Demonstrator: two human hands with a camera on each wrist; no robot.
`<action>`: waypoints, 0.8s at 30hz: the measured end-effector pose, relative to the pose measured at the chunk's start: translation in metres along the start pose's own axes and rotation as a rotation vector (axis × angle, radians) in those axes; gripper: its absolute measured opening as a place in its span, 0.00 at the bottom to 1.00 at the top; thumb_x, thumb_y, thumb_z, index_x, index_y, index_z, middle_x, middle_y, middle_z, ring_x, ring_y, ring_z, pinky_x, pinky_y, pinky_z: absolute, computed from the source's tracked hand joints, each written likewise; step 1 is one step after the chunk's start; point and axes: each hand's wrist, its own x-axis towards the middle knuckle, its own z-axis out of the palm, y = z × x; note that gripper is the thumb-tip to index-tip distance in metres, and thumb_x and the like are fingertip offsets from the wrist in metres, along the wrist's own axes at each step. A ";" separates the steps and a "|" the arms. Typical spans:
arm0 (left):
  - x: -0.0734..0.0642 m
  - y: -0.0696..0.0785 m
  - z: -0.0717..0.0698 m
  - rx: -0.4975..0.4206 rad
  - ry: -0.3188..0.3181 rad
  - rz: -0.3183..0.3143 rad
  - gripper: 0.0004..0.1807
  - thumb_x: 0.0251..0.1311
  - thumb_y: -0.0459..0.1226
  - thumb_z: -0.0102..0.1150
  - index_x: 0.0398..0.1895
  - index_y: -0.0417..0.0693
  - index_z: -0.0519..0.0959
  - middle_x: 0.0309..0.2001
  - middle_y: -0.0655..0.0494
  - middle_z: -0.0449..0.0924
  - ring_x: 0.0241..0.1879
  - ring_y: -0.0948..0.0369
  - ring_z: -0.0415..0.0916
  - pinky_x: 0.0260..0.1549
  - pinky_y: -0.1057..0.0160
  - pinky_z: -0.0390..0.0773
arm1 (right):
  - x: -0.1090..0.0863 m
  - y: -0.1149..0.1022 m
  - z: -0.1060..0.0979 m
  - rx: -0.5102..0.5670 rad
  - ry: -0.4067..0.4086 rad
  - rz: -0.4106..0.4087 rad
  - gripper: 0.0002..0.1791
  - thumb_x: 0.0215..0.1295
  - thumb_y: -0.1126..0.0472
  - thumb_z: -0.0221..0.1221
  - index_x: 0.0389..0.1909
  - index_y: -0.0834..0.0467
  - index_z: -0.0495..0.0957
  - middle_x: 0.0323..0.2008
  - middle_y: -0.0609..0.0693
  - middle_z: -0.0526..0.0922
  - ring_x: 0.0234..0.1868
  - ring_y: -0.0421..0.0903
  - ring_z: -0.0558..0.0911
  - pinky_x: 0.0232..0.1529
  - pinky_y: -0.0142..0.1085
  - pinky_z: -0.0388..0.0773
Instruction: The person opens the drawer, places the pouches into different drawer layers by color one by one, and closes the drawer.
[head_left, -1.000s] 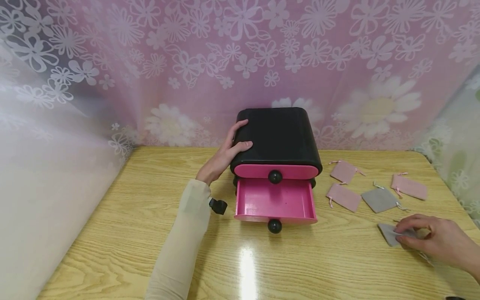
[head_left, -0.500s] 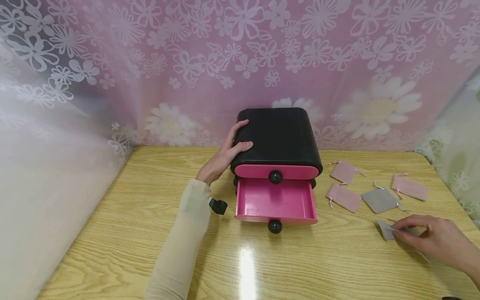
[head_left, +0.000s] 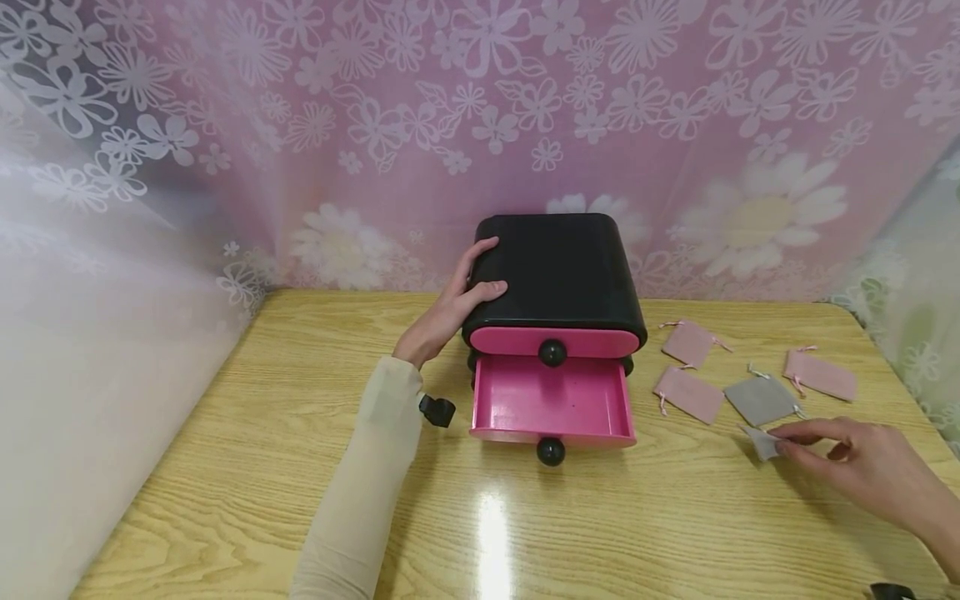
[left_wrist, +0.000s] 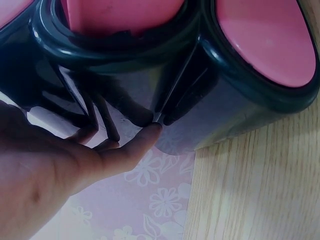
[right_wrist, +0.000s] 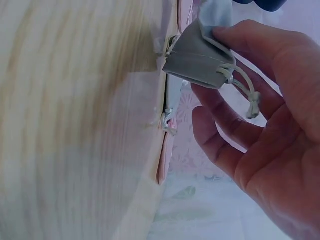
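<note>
A black drawer unit [head_left: 553,271] with pink fronts stands in the middle of the table, its lower drawer [head_left: 555,400] pulled out and bare inside. My left hand [head_left: 442,317] rests against its left side, thumb and a finger on the top edge. In the left wrist view, the fingers [left_wrist: 132,150] of that hand touch the glossy black side. At the right, my right hand [head_left: 862,467] pinches a grey drawstring pouch [head_left: 763,443] between thumb and fingers. The right wrist view has this pouch [right_wrist: 195,60] bent and raised off the table, its cord hanging loose.
Behind my right hand lie a grey pouch [head_left: 761,400] and pink pouches: one [head_left: 687,394] beside the drawer, one [head_left: 687,344] behind it, another [head_left: 821,374] farther right. Floral curtains [head_left: 480,125] hang along the back and sides of the wooden table [head_left: 247,467].
The right hand has lifted the grey pouch off the table and shifted it slightly left and away from me. The left hand keeps its place on the drawer unit.
</note>
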 end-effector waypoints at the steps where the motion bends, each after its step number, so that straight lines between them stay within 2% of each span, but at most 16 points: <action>1: 0.000 0.000 0.000 0.001 0.001 0.001 0.35 0.68 0.52 0.55 0.74 0.88 0.54 0.80 0.65 0.48 0.76 0.55 0.60 0.74 0.44 0.60 | 0.001 -0.002 0.000 0.006 0.002 0.001 0.13 0.48 0.68 0.76 0.33 0.47 0.90 0.26 0.32 0.86 0.24 0.22 0.74 0.23 0.19 0.69; 5: 0.000 0.001 0.000 0.004 0.002 0.001 0.35 0.68 0.51 0.54 0.75 0.87 0.54 0.80 0.65 0.48 0.76 0.55 0.60 0.74 0.44 0.60 | 0.004 -0.008 -0.001 0.020 -0.004 0.012 0.13 0.50 0.69 0.75 0.34 0.48 0.89 0.26 0.25 0.81 0.25 0.22 0.74 0.23 0.19 0.68; 7: 0.000 0.001 0.001 -0.002 0.002 0.001 0.36 0.68 0.51 0.54 0.75 0.87 0.54 0.80 0.64 0.49 0.75 0.55 0.61 0.74 0.44 0.61 | 0.006 -0.011 -0.001 0.017 -0.007 0.018 0.12 0.51 0.68 0.74 0.34 0.48 0.89 0.26 0.25 0.80 0.24 0.22 0.74 0.23 0.20 0.68; 14: 0.000 0.001 0.000 -0.019 -0.003 0.001 0.36 0.68 0.50 0.54 0.76 0.86 0.54 0.80 0.62 0.51 0.75 0.55 0.63 0.73 0.45 0.63 | 0.013 -0.022 -0.003 0.004 -0.019 0.041 0.11 0.54 0.64 0.74 0.36 0.47 0.89 0.26 0.27 0.80 0.24 0.23 0.73 0.22 0.23 0.69; 24: -0.002 0.002 0.001 -0.004 -0.003 -0.007 0.36 0.68 0.51 0.54 0.75 0.88 0.54 0.80 0.63 0.49 0.75 0.54 0.61 0.73 0.43 0.62 | 0.022 -0.041 -0.006 0.055 0.032 -0.018 0.16 0.53 0.69 0.74 0.38 0.45 0.88 0.28 0.30 0.84 0.28 0.22 0.76 0.24 0.20 0.70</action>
